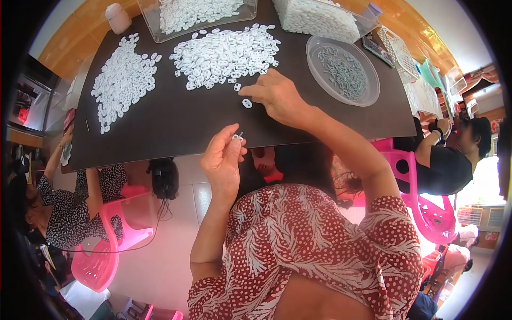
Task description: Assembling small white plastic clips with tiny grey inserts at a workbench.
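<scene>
Between the thumb and fingertips of my left hand (223, 160), just off the table's near edge, is a small white plastic piece (234, 137) with a thin grey screw at it. My right hand (280, 98) is over the table, its index finger stretched toward two loose white two-holed pieces, one (237, 87) at the fingertip and another (247, 103) just nearer me. I see nothing held in it, though its palm side is hidden. Beyond it spreads a large heap of the same white pieces (221, 56).
On the dark table (176, 122) lies another heap of white pieces (125, 80) at left. A round clear tray of grey screws (341, 72) stands at right. Two clear bins (200, 16) (320, 21) hold more pieces. A phone (377, 52) lies far right. Other people sit at both sides.
</scene>
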Available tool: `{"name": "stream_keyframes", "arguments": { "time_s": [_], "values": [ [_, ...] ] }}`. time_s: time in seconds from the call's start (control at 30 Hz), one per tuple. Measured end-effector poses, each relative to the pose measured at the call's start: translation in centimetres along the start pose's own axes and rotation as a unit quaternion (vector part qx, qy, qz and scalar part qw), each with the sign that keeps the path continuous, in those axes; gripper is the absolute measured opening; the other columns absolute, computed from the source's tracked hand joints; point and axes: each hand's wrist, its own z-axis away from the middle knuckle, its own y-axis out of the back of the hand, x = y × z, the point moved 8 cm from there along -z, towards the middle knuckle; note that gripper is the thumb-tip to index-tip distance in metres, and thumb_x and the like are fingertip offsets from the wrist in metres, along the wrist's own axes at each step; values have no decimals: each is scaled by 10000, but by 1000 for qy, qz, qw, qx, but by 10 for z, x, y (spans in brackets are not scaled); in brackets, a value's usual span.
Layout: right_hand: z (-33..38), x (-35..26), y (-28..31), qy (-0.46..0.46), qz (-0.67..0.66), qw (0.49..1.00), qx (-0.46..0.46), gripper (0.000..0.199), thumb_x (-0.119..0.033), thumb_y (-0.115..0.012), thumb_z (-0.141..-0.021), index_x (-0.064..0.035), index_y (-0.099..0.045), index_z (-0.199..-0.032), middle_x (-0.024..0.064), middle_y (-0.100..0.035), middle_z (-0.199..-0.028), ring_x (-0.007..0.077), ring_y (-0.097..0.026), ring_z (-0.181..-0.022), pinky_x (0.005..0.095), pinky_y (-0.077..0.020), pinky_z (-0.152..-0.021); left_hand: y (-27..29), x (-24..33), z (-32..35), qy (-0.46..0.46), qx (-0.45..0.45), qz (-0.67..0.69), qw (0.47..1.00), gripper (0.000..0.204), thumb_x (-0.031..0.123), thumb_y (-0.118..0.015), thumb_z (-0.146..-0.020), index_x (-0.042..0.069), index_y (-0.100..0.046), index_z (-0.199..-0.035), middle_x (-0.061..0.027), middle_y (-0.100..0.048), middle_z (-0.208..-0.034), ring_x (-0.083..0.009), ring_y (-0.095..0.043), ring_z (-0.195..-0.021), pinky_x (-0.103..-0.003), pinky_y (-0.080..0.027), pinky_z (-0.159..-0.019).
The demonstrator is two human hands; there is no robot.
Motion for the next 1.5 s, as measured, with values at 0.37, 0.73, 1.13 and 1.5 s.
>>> {"name": "stream_keyframes", "arguments": {
  "time_s": [0.37,0.73,1.13,1.5],
  "values": [
    [-7,-3,-19,56,3,997,-59,116,-61,-640,-693,-59,-629,-808,113,-544,-737,295,-513,-780,404,-439,-656,3,-3,-3,13,-2,26,1000,215,36,-596,-876,-37,-620,-1077,-83,-638,-820,-98,-569,-637,-207,-462,-544],
    [33,6,-19,-348,-479,806,6,106,-38,-667,-752,14,-637,-839,35,-626,-699,66,-550,-621,212,-419,-543,-16,-10,2,103,-32,106,989,154,28,-590,-874,-58,-612,-999,-105,-647,-799,-114,-583,-600,-211,-453,-500],
    [50,-20,-18,-371,-527,764,46,131,-109,-657,-790,5,-621,-845,38,-634,-754,67,-537,-660,197,-390,-569,-11,-2,6,65,32,94,993,143,31,-576,-886,-67,-595,-988,-99,-644,-791,-106,-580,-598,-208,-450,-493],
    [56,-26,-25,-386,-528,753,76,109,-61,-626,-815,35,-582,-845,81,-639,-778,92,-579,-690,217,-449,-602,-8,-3,7,55,52,94,993,168,18,-588,-874,-62,-596,-1022,-88,-641,-796,-105,-584,-604,-200,-448,-494]
  ]
}}
